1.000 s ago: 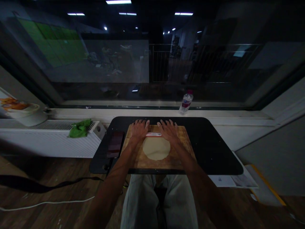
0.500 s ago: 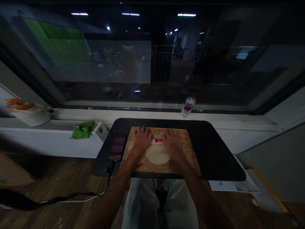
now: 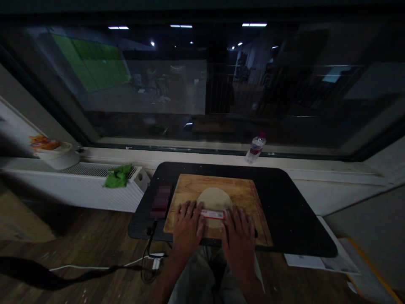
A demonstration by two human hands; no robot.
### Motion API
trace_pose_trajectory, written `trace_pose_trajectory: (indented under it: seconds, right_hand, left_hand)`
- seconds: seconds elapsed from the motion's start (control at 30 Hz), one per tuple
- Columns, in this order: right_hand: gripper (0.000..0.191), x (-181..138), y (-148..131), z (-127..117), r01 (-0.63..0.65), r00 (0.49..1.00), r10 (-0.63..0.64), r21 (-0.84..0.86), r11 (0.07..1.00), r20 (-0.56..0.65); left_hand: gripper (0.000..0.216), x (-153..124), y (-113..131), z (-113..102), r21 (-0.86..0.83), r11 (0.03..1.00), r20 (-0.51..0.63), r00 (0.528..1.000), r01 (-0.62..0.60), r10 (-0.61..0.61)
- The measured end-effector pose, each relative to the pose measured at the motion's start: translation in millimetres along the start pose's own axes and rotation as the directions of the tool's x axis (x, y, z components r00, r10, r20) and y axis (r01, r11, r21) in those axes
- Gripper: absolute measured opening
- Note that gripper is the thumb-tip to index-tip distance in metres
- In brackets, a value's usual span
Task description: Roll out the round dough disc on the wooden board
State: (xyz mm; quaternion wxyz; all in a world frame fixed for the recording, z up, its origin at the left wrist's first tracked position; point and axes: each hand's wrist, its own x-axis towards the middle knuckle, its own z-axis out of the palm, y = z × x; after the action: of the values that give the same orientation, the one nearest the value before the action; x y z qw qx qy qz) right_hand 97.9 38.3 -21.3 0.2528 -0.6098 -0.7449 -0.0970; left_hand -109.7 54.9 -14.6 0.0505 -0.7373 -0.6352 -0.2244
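Observation:
A round flat sheet of pale dough (image 3: 214,198) lies on a wooden board (image 3: 243,194) on a black table (image 3: 291,211). Across the dough's near edge rests a roller with a red and white label (image 3: 213,214). My left hand (image 3: 187,223) lies flat on its left end, fingers stretched out. My right hand (image 3: 238,228) presses flat on its right end, fingers also stretched out. Both hands sit at the board's near edge.
A dark flat object (image 3: 161,200) lies left of the board, with a cable hanging off the table. A water bottle (image 3: 255,148) stands on the window sill behind. A green cloth (image 3: 118,176) lies on the radiator, a white bowl (image 3: 57,154) further left.
Both hands have drawn the roller from the far side of the board back over the dough to its near edge. The dough looks uncovered behind the roller now.

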Motion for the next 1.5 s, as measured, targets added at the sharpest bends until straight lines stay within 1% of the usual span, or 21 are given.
trace_pose_trajectory:
  seconds: [0.07, 0.13, 0.2, 0.3, 0.47, 0.57, 0.73, 0.87, 1.07, 1.17, 1.23, 1.3, 1.5]
  right_hand:
    - [0.059, -15.0, -1.6, -2.6, 0.005, 1.0, -0.005, 0.009, 1.0, -0.007]
    - [0.066, -22.7, -2.6, -3.9, 0.018, 1.0, -0.017, 0.018, 1.0, -0.014]
    - [0.069, -22.5, -2.3, -3.6, 0.035, 0.999, -0.035, 0.018, 0.999, -0.024]
    - [0.065, -10.8, 1.4, 0.5, 0.054, 0.998, -0.054, 0.001, 0.999, -0.034]
    - [0.059, 21.0, 15.3, 15.7, 0.08, 0.996, -0.081, -0.025, 0.996, -0.027]
    - [0.055, 42.8, 22.2, 23.1, 0.087, 0.996, -0.087, -0.033, 0.996, -0.012]
    - [0.047, 79.6, 22.9, 26.7, 0.038, 0.996, -0.033, -0.058, 0.998, 0.079]
    - [0.049, 103.6, 21.0, 28.7, 0.0, 0.991, 0.008, -0.058, 0.998, 0.13]
    - [0.054, 140.5, 25.2, 38.8, -0.028, 0.981, 0.039, -0.061, 0.998, 0.191]
    - [0.056, 153.0, 26.7, 42.3, -0.04, 0.976, 0.052, -0.065, 0.997, 0.211]
    - [0.056, 154.0, 26.1, 42.3, -0.043, 0.978, 0.057, -0.073, 0.996, 0.202]
    - [0.055, 148.8, 24.2, 40.3, -0.039, 0.983, 0.054, -0.087, 0.995, 0.178]
    - [0.05, 114.9, 16.6, 28.4, -0.023, 0.994, 0.03, -0.072, 0.997, 0.103]
  left_hand:
    - [0.054, -12.0, 2.3, -1.3, 0.016, 1.0, -0.019, 1.0, 0.001, -0.001]
    - [0.058, -17.9, 3.9, -0.9, 0.048, 0.999, -0.038, 0.999, -0.006, 0.008]
    - [0.062, -17.8, 4.4, 0.3, 0.087, 0.996, -0.05, 0.998, -0.022, 0.026]
    - [0.063, -8.5, 3.5, 2.2, 0.118, 0.992, -0.05, 0.997, -0.048, 0.054]
    - [0.056, 20.3, 0.4, 4.5, 0.083, 0.995, -0.058, 0.997, -0.048, 0.053]
    - [0.05, 41.2, -1.4, 7.3, 0.062, 0.997, -0.045, 0.997, -0.052, 0.055]
    - [0.049, 76.1, -2.7, 15.9, 0.033, 0.999, 0.01, 1.0, -0.001, 0.001]
    - [0.052, 101.2, -4.2, 24.1, 0.022, 0.998, 0.073, 0.996, 0.054, -0.056]
    - [0.057, 137.8, -9.2, 31.0, 0.024, 0.992, 0.14, 0.982, 0.123, -0.125]
    - [0.06, 149.8, -10.9, 32.2, 0.026, 0.989, 0.169, 0.975, 0.144, -0.147]
    - [0.06, 151.1, -11.2, 32.4, 0.028, 0.989, 0.175, 0.973, 0.146, -0.149]
    - [0.058, 146.4, -10.7, 32.1, 0.034, 0.989, 0.165, 0.975, 0.143, -0.147]
    - [0.053, 111.1, -4.5, 25.6, 0.063, 0.99, 0.102, 0.986, 0.127, -0.133]
